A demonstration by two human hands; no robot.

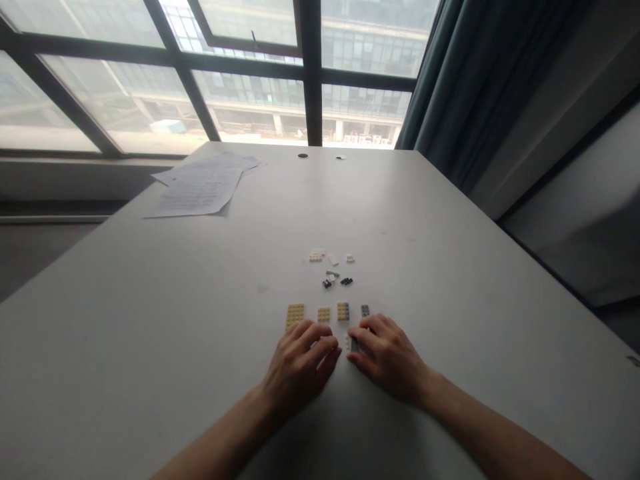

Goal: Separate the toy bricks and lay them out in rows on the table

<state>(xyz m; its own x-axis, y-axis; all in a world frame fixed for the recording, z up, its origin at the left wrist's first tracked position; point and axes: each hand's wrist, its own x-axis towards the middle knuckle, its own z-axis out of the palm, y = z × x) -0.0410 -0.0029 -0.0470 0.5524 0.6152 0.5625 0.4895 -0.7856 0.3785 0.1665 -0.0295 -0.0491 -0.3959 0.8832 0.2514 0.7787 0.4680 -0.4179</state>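
My right hand [387,350] has its thumb and fingers around a small dark grey toy brick [355,345], with a white studded piece [347,343] at its left side. Facing it, my left hand [304,357] is curled, thumb and fingertips close together; whatever is between them is too small or hidden. Just beyond my left hand lie a tan studded plate [295,313] and a smaller tan plate [324,314]. A tan and blue-grey brick [343,311] stands between the hands, farther off. Beyond my right fingers is a dark grey studded piece [365,310], partly covered.
Farther up the white table [435,267] lie black pieces [347,281], a grey-green strip [333,273] and several white pieces [316,257]. Paper sheets [200,190] rest at the far left edge. Windows and a dark curtain [460,93] stand behind.
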